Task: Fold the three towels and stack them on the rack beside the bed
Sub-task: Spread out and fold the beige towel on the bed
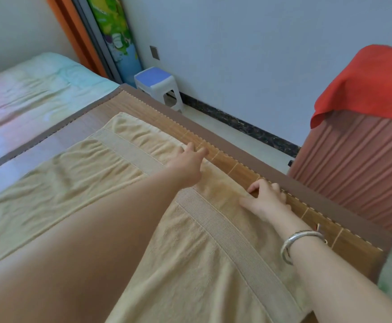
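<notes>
A large beige towel [78, 173] with a ribbed band lies spread flat over the bamboo mat [234, 166] on the bed. My left hand [187, 163] rests on the towel's far edge, fingers stretched toward the mat. My right hand [266, 198] sits further right on the same edge, fingers curled at the hem; a silver bangle circles that wrist. Whether either hand pinches the cloth is unclear. Only this one towel shows, and no rack is in view.
A pinkish ribbed cabinet [353, 173] draped with a red cloth [367, 85] stands beyond the bed at right. A small white stool with a blue top [157, 83] sits by the wall. A pastel sheet [34, 89] covers the bed's far left.
</notes>
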Motion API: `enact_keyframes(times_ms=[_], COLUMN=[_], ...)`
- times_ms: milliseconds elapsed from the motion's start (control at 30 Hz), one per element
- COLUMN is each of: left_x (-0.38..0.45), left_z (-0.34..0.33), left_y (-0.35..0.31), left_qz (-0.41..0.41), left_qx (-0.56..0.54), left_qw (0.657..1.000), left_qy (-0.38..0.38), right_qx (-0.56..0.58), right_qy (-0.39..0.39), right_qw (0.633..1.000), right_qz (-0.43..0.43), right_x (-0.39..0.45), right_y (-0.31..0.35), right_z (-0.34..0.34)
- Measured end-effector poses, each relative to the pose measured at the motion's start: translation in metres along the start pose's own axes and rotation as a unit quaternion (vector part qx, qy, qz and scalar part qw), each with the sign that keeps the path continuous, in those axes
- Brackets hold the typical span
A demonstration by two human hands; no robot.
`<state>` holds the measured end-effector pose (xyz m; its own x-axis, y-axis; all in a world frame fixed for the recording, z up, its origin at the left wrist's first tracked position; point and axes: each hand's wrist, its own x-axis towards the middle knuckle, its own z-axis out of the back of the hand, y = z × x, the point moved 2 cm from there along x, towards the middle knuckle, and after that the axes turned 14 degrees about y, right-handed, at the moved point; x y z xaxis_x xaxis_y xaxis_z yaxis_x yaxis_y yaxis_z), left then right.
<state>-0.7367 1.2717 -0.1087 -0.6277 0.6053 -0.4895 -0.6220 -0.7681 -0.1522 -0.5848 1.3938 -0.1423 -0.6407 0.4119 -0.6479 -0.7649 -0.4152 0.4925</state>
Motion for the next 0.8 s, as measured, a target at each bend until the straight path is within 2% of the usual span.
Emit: enact_keyframes(times_ms=[200,300,367,433,500,567,633,700,800], left_x=[0.018,0.004,-0.011,-0.035,-0.062,-0.088,-0.111,-0.133,-0.166], left_z=[0.000,0.004,0.009,0.020,0.032,0.038,0.039,0.041,0.052], left_y=[-0.011,-0.007,0.000,0.014,0.028,0.038,0.043,0.048,0.052], left_qz=[0.004,0.025,0.023,-0.016,-0.060,-0.077,-0.068,-0.063,-0.079], left_qx=[0.068,0.095,0.115,0.105,0.075,0.033,-0.020,-0.051,0.017], left_qw=[0.996,0.995,0.992,0.990,0.991,0.994,0.995,0.996,0.997], left_qy=[0.057,0.006,-0.046,-0.092,-0.094,-0.069,-0.063,-0.049,-0.001], right_qx=[-0.006,-0.024,-0.099,-0.209,-0.187,-0.041,0.064,0.094,0.079], right_qy=[-0.013,-0.023,-0.086,-0.180,-0.209,-0.141,-0.074,-0.035,0.007], right_qw=[1.000,0.999,0.991,0.961,0.952,0.971,0.967,0.958,0.951], right_qz=[-0.014,-0.033,-0.036,0.017,0.121,0.187,0.233,0.269,0.300], right_x=[0.005,0.001,-0.011,-0.035,-0.061,-0.088,-0.113,-0.141,-0.175], right_y=[0.002,0.011,0.015,0.024,0.037,0.056,0.080,0.103,0.127], right_z=[-0.005,-0.006,-0.011,-0.023,-0.036,-0.047,-0.051,-0.053,-0.053])
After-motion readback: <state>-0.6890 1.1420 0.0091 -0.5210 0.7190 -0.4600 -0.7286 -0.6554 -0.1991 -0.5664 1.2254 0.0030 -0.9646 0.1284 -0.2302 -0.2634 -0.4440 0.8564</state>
